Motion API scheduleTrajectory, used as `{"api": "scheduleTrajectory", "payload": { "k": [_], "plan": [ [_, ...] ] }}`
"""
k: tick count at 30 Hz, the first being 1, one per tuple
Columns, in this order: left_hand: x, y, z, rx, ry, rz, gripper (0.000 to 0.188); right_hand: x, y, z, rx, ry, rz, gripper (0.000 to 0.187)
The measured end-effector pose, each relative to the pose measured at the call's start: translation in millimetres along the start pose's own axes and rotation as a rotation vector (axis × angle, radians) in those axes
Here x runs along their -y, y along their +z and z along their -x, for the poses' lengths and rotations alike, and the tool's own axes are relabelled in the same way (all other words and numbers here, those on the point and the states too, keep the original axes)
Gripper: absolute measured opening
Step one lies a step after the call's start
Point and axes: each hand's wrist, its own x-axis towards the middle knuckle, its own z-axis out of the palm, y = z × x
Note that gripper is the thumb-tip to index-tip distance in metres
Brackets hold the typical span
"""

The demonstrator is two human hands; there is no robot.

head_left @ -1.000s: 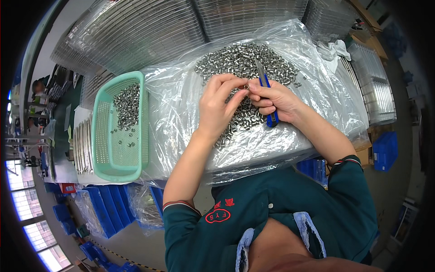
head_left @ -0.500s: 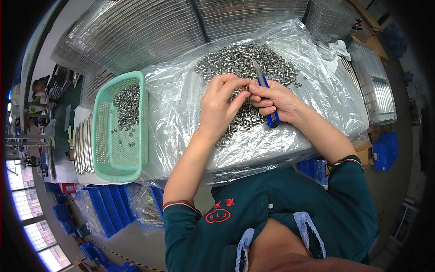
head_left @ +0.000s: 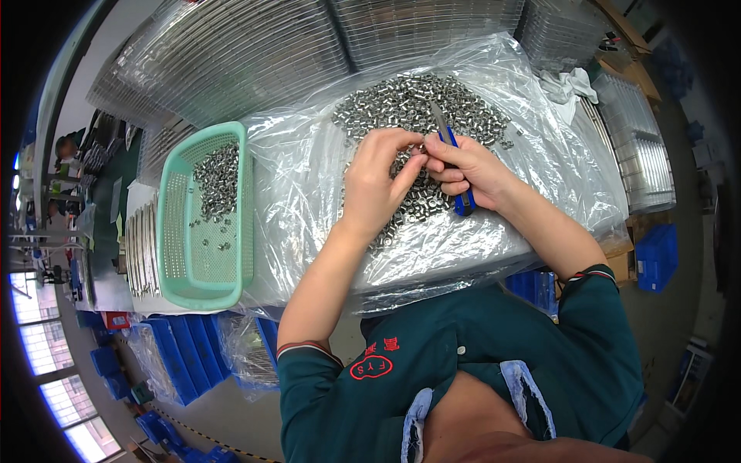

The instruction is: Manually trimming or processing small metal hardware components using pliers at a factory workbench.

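Since the earlier frame, the left hand (head_left: 373, 181) has eased slightly rightward and the blue knife (head_left: 464, 202) tips a little more leftward. Left of the green basket (head_left: 244, 231) lie metal rods (head_left: 140, 247); inside it, small metal parts (head_left: 216, 181) gather mostly toward its far end. Right of the basket, a clear plastic sheet (head_left: 297, 177) bears a big pile (head_left: 394, 104) of metal parts, both hands over it. The left hand's thumb and index finger are near the right hand's fingertips; whether they pinch a part, I cannot tell. Farther right of the basket, the right hand (head_left: 482, 174) is clamped on the knife, blade pointing away from the body.
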Motion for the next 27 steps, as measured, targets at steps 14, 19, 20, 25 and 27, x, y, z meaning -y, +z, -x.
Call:
{"api": "scheduleTrajectory", "payload": {
  "k": [14,19,20,25,27],
  "plan": [
    [-0.5,1.5,0.1,-0.011,-0.100,0.148,0.017,-0.7,-1.0,0.2,-0.006,0.033,-0.058,0.030],
    [-1.3,-0.2,0.6,-0.012,-0.144,0.176,0.015,-1.8,-0.9,-0.8,-0.009,0.034,-0.051,0.030],
    [-1.2,-1.6,0.7,-0.007,-0.165,0.193,0.014,-1.4,0.2,-0.7,-0.004,0.037,-0.049,0.030],
    [18.0,-31.6,-12.0,-0.580,-0.425,0.697,0.018,3.4,2.5,1.2,0.011,0.028,-0.024,0.034],
    [33.9,-59.6,-12.5,-0.852,-0.352,0.929,0.019,2.0,0.6,1.0,0.013,0.023,-0.022,0.035]
  ]
}}
